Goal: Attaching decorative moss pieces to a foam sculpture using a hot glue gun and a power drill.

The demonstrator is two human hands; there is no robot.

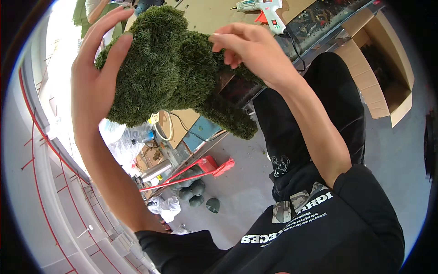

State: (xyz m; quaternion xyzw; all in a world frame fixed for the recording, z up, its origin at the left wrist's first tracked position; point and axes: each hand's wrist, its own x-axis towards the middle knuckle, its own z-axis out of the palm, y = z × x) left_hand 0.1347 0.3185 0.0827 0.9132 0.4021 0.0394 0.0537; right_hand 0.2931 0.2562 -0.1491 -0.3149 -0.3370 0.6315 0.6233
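Observation:
A bushy figure of green artificial grass [146, 68], with rounded lobes and a limb-like piece [230, 121] at its lower right, is in front of me at the workbench. My left hand [98, 64] curves along its left side, fingers apart and stretched upward, thumb over the foliage. At the figure's upper right is my right hand [251, 48], its thumb and forefinger brought together and the other fingers curled. Whatever lies between those fingertips, if anything, is too small to make out.
A white glue gun [269, 13] with an orange trigger lies on the bench, its cord hanging near my knee. An open cardboard box [374, 77] stands at the right. On the left are a red broom [223, 167], dark hollow half-spheres [213, 205] and a metal flask [156, 170].

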